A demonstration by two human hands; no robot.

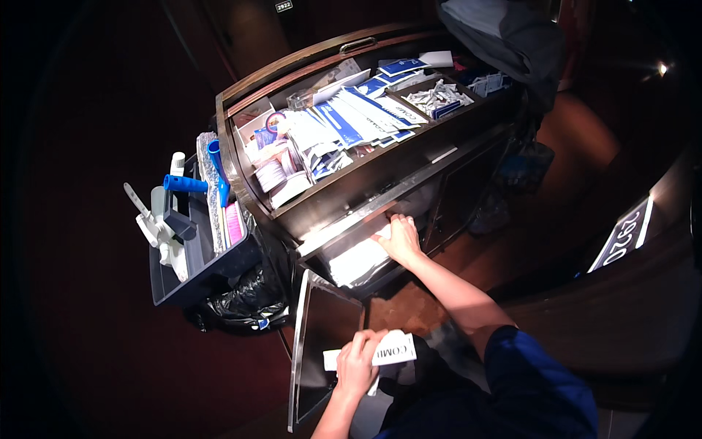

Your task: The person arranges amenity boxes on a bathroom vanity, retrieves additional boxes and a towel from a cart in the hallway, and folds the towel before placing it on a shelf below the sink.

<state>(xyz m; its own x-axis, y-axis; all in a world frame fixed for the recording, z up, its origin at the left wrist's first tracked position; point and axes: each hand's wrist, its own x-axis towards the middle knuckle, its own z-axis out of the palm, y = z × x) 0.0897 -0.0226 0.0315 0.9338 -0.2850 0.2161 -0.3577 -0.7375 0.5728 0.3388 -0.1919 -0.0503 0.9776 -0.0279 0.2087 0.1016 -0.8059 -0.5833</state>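
Note:
My left hand (357, 362) is closed around a white printed packet (396, 351), with another white piece showing under the fingers. It is in front of an open cabinet door (329, 335) on the lower part of a dark wooden housekeeping cart (351, 192). My right hand (403, 238) reaches into the lower compartment. Its thumb lies at the edge of a bright white stack (359, 260), overexposed so that its material is unclear. The other fingertips are at the far side, and whether they grip anything is hidden.
The cart's top tray holds blue-and-white packets (351, 120), small white items (439, 99) and rolls (271, 175). A grey caddy (205, 274) with brushes and bottles hangs left, above a black bag (247, 302). Grey cloth (510, 44) drapes at the cart's far right.

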